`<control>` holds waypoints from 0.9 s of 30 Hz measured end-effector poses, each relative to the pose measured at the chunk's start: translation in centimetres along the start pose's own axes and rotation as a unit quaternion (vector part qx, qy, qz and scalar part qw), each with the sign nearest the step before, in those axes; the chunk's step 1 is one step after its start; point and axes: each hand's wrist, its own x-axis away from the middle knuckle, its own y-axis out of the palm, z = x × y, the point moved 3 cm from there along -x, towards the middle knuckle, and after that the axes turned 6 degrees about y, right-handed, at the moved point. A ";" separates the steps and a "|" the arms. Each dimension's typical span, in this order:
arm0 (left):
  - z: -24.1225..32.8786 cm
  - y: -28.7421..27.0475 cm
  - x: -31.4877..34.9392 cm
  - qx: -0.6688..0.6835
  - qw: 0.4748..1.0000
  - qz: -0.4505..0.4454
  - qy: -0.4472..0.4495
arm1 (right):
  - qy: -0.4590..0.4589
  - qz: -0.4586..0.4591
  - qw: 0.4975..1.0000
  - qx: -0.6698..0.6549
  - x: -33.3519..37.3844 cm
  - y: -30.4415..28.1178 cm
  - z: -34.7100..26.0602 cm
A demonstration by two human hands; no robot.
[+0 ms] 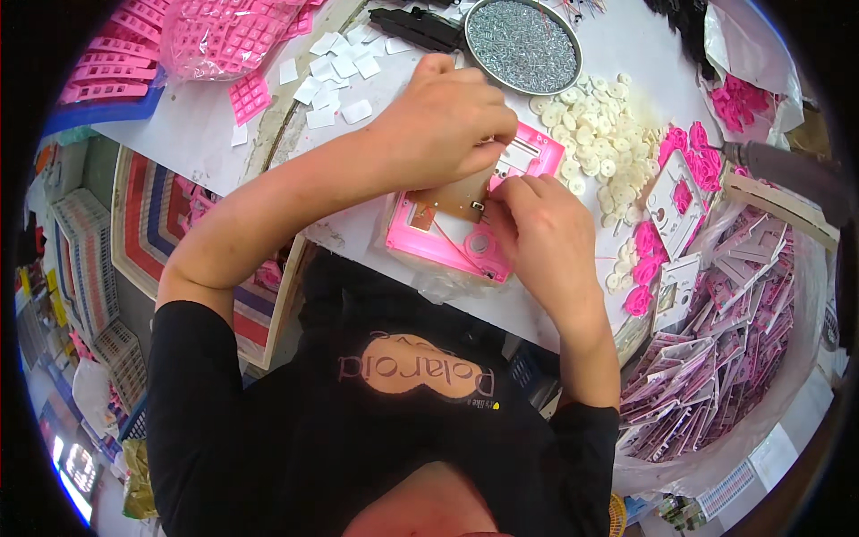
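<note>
A pink plastic casing (445,240) lies open on the white table (206,134) in front of me, with a brown circuit board (461,199) set inside it. My left hand (443,121) rests on the casing's upper part, fingers curled and pressing on the board's top edge. My right hand (537,228) sits at the casing's right side, fingertips pinched at a small part on the board's edge. What the fingertips hold is too small to tell.
A round tin of small metal screws (523,43) stands behind the casing. White round buttons (595,143) and pink rubber pieces (693,152) lie to the right. A large bag of pink-and-white panels (725,358) sits at the right. Pink keypad sheets (224,36) and white squares (335,63) lie far left.
</note>
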 end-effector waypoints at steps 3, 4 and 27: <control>0.4 0.3 -1.0 -0.033 0.995 -0.069 0.057 | 0.000 0.042 0.998 -0.042 0.7 0.4 0.5; 0.6 0.4 -1.5 -0.047 0.991 -0.097 0.076 | 0.002 0.054 0.997 -0.055 0.9 0.5 0.6; 1.9 1.4 -5.8 -0.085 0.936 -0.341 -0.008 | 0.064 0.037 0.997 -0.034 0.8 0.1 0.5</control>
